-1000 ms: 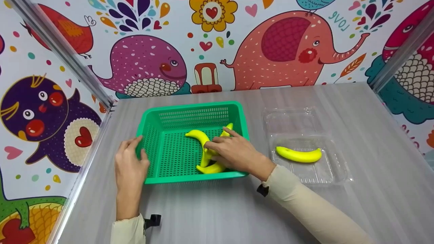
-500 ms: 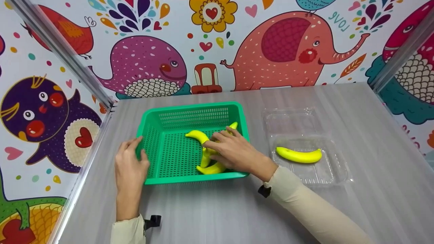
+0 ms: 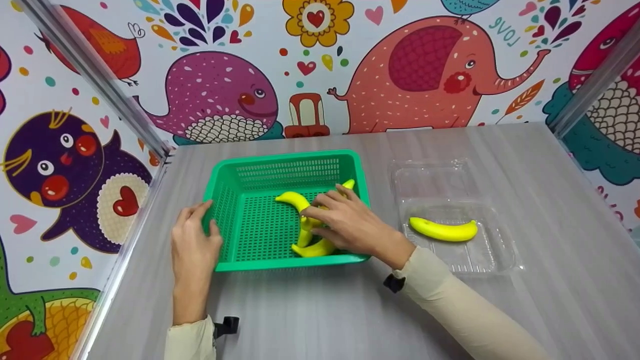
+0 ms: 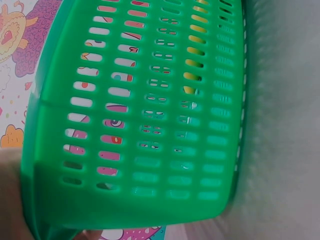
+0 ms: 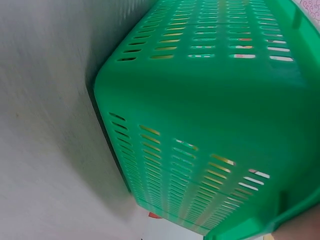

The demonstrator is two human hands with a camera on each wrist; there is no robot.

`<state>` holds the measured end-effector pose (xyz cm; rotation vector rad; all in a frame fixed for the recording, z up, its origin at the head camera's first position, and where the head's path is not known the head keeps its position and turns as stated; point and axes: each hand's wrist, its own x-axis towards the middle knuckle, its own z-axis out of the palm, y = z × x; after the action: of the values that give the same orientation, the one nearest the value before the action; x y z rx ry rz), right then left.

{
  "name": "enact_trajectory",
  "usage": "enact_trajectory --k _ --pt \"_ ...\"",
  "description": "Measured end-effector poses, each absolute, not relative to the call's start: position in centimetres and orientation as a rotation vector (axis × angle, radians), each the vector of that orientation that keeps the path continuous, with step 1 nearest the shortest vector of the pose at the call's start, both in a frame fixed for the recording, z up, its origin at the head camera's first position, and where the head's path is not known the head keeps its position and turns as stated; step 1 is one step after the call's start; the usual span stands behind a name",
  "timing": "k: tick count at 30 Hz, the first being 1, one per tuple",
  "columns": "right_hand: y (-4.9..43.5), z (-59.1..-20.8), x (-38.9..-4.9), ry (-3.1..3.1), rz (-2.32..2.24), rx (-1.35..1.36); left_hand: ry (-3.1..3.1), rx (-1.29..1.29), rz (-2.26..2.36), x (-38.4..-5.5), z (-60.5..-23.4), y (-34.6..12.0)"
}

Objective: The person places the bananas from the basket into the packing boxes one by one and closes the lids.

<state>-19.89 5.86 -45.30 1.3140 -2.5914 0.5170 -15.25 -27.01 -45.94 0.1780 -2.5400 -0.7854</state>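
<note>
A green plastic basket (image 3: 285,263) with slotted walls holds several yellow bananas in its right half. My left hand (image 3: 194,245) grips the basket's left rim; the left wrist view shows that slotted wall (image 4: 145,205) close up. Inside the basket, my right hand (image 3: 352,225) curls its fingers over the bananas and holds one, mostly hidden beneath it. Around that hand show a curved banana (image 3: 294,200), another banana (image 3: 315,248) along the front wall, and a yellow tip (image 3: 349,184) beyond the fingers. The right wrist view sees only the basket's outer corner (image 5: 200,95), with yellow behind the slots.
Right of the basket, a clear plastic clamshell box (image 3: 504,245) lies unfolded, its lid (image 3: 432,180) toward the back. One banana (image 3: 444,230) lies in its near half. Patterned walls (image 3: 310,60) stand behind and left of the grey table (image 3: 300,315).
The yellow tip beyond my right fingers has shifted slightly right and up, and the right hand has moved a little right. My left hand stays at the rim.
</note>
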Motion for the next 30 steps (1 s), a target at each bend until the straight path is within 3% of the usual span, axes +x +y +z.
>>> enact_trajectory --k 30 --pt "9.0 -41.4 -17.6 -2.494 0.514 1.205 -2.555 0.18 -0.778 -15.2 -45.9 -27.0"
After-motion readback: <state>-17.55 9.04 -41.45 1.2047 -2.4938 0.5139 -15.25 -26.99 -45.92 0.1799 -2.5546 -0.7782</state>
